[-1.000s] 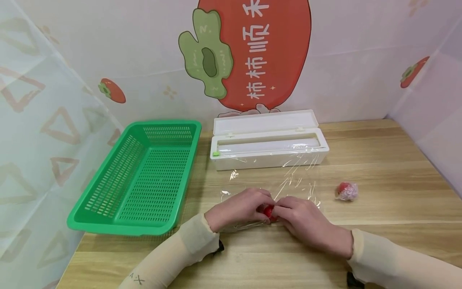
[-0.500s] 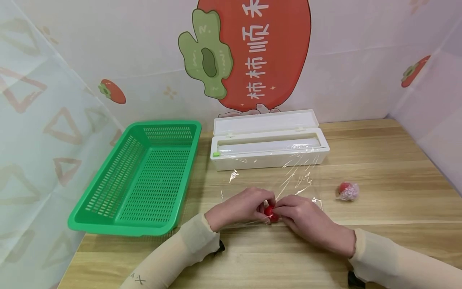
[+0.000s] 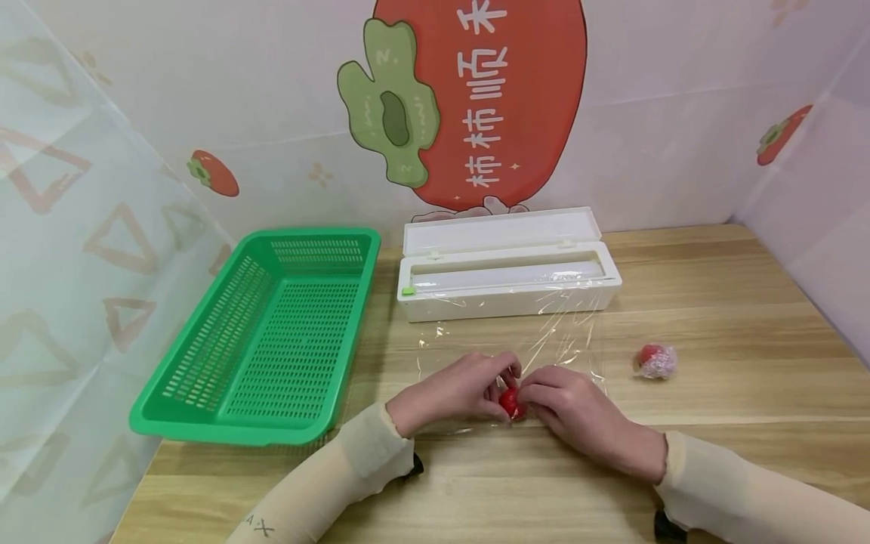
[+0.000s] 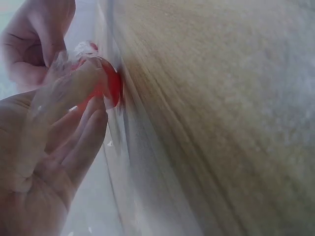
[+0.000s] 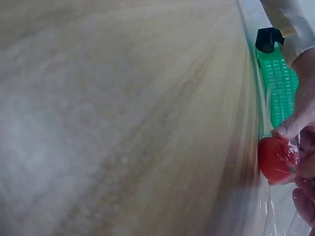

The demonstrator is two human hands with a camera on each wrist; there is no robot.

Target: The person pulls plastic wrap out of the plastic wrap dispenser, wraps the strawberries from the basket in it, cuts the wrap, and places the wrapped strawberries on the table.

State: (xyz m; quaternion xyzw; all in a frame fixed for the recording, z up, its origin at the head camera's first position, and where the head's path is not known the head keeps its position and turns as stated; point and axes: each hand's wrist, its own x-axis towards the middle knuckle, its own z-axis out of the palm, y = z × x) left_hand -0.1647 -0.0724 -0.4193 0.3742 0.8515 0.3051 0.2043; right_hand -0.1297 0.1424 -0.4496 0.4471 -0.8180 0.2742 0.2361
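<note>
Left hand (image 3: 469,385) cups a red fruit (image 3: 513,405) while right hand (image 3: 571,408) pinches film

Left thumb and fingers curl against the near side of the red fruit, which sits between both hands, low over the table (image 3: 748,317). Right fingertips meet just beside it, seemingly on crumpled clear film (image 3: 564,340); exact contact is partly hidden.

Thin film could tear or cling to itself if the fingers pull unevenly, and the fruit could roll out of its fold if the left hold loosens. Tugging might also drag the sheet, since it runs back to the white box (image 3: 503,304) beyond both hands, lid (image 3: 503,233) raised.

Right of the right hand, well apart, lies a wrapped bundle (image 3: 656,361) showing red. A green basket (image 3: 224,431) stands left of the left hand. Nearest hindrance is the spread sheet itself, around and under the fingers.
</note>
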